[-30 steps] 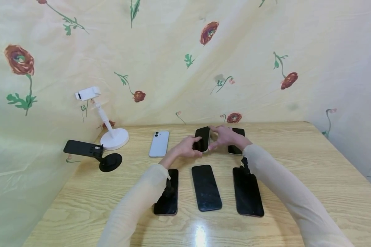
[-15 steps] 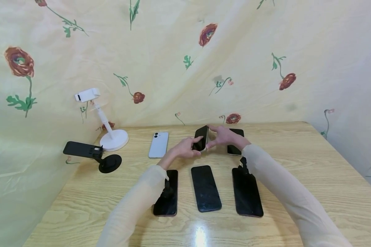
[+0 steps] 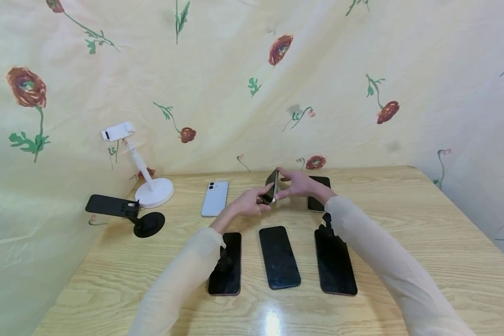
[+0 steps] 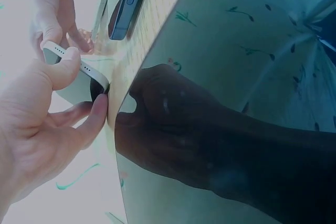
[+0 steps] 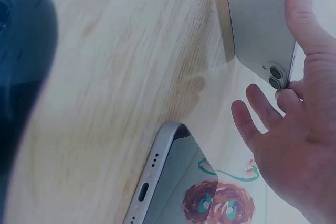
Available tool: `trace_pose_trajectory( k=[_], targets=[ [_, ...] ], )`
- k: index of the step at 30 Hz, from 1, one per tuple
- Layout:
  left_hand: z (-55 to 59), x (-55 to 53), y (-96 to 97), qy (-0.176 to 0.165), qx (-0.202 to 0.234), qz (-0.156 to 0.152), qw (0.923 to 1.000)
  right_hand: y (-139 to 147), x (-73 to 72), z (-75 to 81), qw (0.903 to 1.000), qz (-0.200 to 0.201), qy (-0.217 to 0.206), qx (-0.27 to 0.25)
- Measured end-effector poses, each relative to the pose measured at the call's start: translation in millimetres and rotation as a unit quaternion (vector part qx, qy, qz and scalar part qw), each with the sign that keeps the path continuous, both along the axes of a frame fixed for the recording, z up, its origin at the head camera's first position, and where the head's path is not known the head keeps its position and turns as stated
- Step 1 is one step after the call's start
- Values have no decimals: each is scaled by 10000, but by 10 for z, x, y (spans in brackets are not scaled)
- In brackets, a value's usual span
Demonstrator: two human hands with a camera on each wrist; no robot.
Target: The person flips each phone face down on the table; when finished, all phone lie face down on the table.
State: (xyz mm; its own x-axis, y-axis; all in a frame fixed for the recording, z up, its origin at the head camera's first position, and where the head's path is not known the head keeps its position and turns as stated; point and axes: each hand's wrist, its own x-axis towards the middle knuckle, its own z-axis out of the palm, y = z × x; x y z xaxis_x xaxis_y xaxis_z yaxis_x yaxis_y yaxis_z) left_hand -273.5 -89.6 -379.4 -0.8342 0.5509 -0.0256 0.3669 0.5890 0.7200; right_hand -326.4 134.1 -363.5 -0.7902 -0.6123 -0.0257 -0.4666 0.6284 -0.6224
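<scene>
A phone (image 3: 272, 187) with a dark screen and pale edge is tilted up on its side at the back of the table. My left hand (image 3: 248, 202) pinches its lower left part; in the left wrist view the thumb and fingers of the left hand (image 4: 39, 124) grip its end. At its right side, my right hand (image 3: 299, 183) holds it between spread thumb and index finger. The right wrist view shows the phone's pale back (image 5: 262, 19) with two camera lenses, the right hand's thumb (image 5: 304, 19) on its edge and fingertips by the lenses.
Three dark-screened phones lie in front: left (image 3: 234, 275), middle (image 3: 279, 257) and right (image 3: 336, 266). Another phone (image 3: 319, 179) lies behind the right hand. A pale blue phone (image 3: 215, 199) lies back down. A white stand (image 3: 154, 192) and a black stand (image 3: 150, 225) occupy the left.
The held phone has turned from leaning back, screen facing up, to nearly on edge, its screen turned left. Both hands have shifted slightly left with it.
</scene>
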Motion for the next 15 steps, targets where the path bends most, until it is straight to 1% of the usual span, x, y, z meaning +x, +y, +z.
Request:
trace_pose_trajectory(
  k=[5,12,15],
  targets=[
    [7,13,-13,123,22,-97,9999,-34,0,-2,9999,-30,-100,-83],
    [15,28,-26,29,149,-92,9998,-70,3,3,9999,-14,-84,-122],
    [7,30,-40,33,212,-92,9997,-91,11,17,9997,-3,-157,-207]
  ],
)
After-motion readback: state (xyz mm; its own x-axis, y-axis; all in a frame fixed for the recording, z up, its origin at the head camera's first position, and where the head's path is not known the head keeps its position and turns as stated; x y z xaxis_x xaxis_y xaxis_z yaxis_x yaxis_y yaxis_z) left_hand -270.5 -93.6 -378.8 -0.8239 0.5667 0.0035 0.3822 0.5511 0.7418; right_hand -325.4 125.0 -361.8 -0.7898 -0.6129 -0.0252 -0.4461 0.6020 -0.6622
